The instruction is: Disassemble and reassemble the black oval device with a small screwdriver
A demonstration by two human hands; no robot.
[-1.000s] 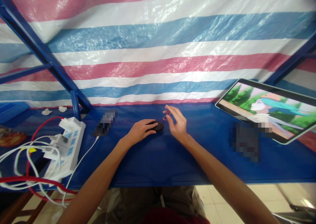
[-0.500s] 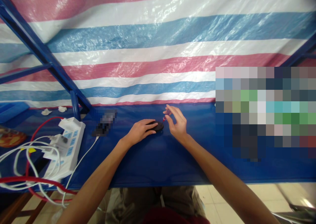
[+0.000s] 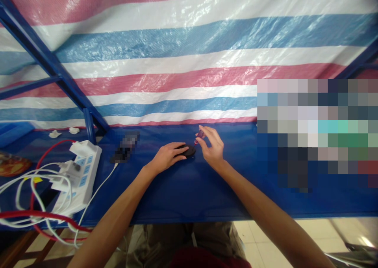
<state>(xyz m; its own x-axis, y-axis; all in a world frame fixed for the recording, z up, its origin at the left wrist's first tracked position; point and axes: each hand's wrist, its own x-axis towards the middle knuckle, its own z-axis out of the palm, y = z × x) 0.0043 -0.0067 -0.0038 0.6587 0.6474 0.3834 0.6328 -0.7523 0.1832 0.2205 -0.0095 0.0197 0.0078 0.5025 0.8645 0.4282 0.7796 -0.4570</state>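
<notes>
Now the left hand (image 3: pixel 167 158) cups a black object (image 3: pixel 189 151), the right hand (image 3: pixel 211 148) pinching a red item (image 3: pixel 199 135).

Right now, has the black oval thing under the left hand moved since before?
No, the black oval thing lies in the same spot, judged by the white power strip.

Black oval object (image 3: pixel 189 151), low and domed, lying flat, rear half under the left hand (image 3: pixel 167 157). Small slim red item (image 3: pixel 199 135), tilted, pinched by the right hand (image 3: pixel 211 149), just beside the black oval object's right end
</notes>
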